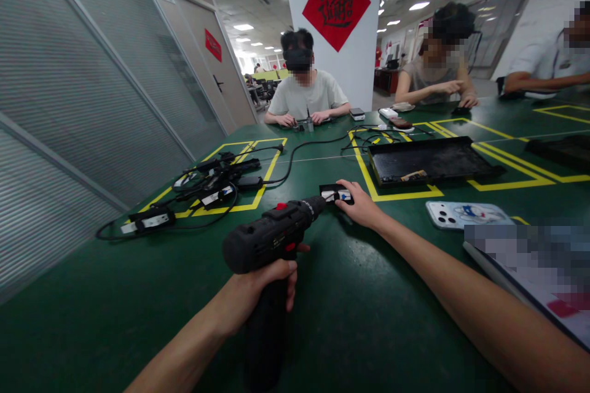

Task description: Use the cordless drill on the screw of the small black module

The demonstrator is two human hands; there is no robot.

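A black cordless drill [270, 233] with red buttons is gripped by my left hand [276, 276], the fingers wrapped around its handle. Its chuck points forward and to the right, the tip meeting a small black box-like part [329, 189] with a white label. My right hand [357, 202] holds that part against the green table, thumb and fingers closed on its right end. Whether the bit touches a screw cannot be made out.
To the left lies a tangle of black cables and adapters [216, 181]. A black tray [424, 159] sits ahead on the right. Nearer are a phone [468, 215] and a booklet [530, 282]. Several people sit across the table [184, 295], which is marked with yellow tape.
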